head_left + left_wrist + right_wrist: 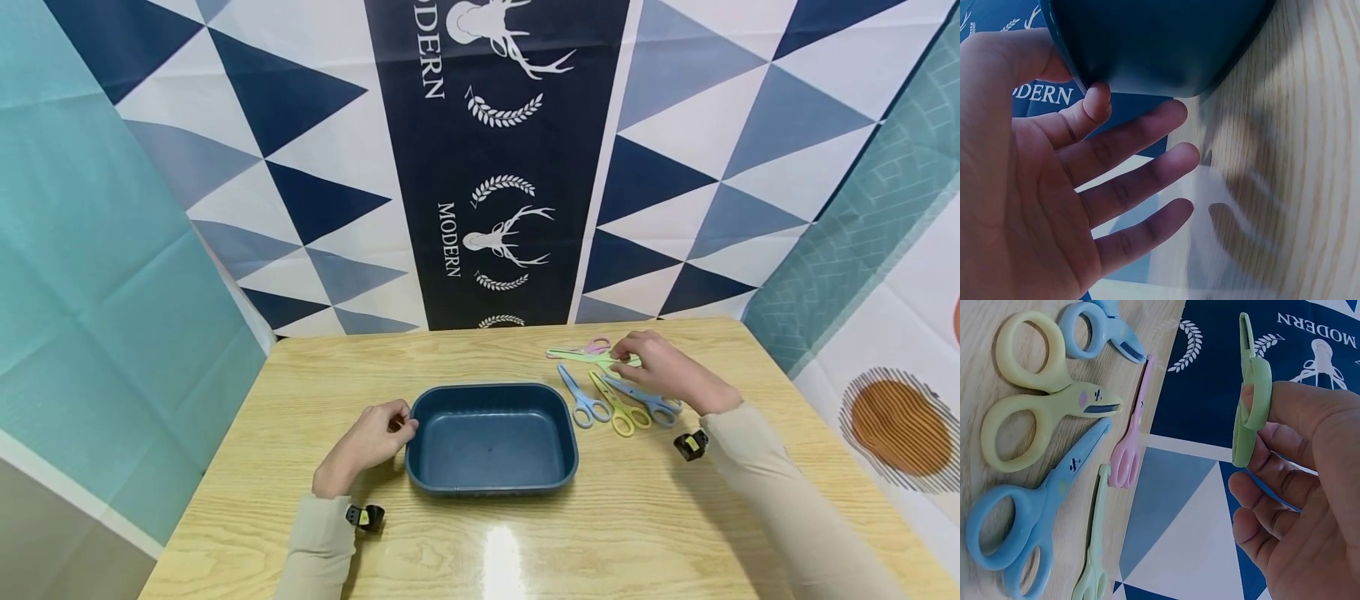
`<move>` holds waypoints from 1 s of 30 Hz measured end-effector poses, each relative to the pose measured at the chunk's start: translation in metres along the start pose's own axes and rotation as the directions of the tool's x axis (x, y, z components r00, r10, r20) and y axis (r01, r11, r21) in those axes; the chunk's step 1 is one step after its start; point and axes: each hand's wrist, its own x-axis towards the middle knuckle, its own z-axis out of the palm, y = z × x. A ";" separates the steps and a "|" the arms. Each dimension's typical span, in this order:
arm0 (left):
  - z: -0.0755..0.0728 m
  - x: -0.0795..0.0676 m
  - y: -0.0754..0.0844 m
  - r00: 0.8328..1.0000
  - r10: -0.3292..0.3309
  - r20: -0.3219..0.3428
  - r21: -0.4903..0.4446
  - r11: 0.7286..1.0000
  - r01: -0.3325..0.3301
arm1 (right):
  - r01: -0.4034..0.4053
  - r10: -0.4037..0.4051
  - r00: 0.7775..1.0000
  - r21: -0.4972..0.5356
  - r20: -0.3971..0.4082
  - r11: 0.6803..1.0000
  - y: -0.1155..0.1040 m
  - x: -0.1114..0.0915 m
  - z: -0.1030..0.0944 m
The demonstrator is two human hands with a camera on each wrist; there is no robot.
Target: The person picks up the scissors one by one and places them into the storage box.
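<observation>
My right hand (660,367) pinches a pair of light green scissors (1246,440) by the handle, lifted above the table in the right wrist view. Beneath and beside it lie yellow scissors (1075,400), two blue pairs, a pink pair (1125,456) and a second green pair (1094,562). At the left end of a dark blue plastic bin (491,450), my left hand (375,435) grips the rim between thumb and index finger. Its other fingers extend loosely below the rim in the left wrist view. Nothing lies inside the bin.
The bin and scissors share a light wood table (450,550). One blue pair (577,393) lies close to the bin's right side; another (637,396) lies farther right. Behind the table hangs a patterned cloth (495,167), with more cloth at both sides.
</observation>
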 end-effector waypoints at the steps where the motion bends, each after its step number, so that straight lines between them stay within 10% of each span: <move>1: 0.000 0.000 0.000 1.000 -0.004 0.000 -0.002 1.000 0.004 | -0.003 0.003 1.000 -0.001 0.001 1.000 0.000 0.000 0.000; 30: 0.002 0.003 -0.006 0.999 0.020 -0.031 0.000 1.000 -0.020 | 0.026 -0.026 1.000 -0.003 0.007 1.000 -0.006 0.004 0.007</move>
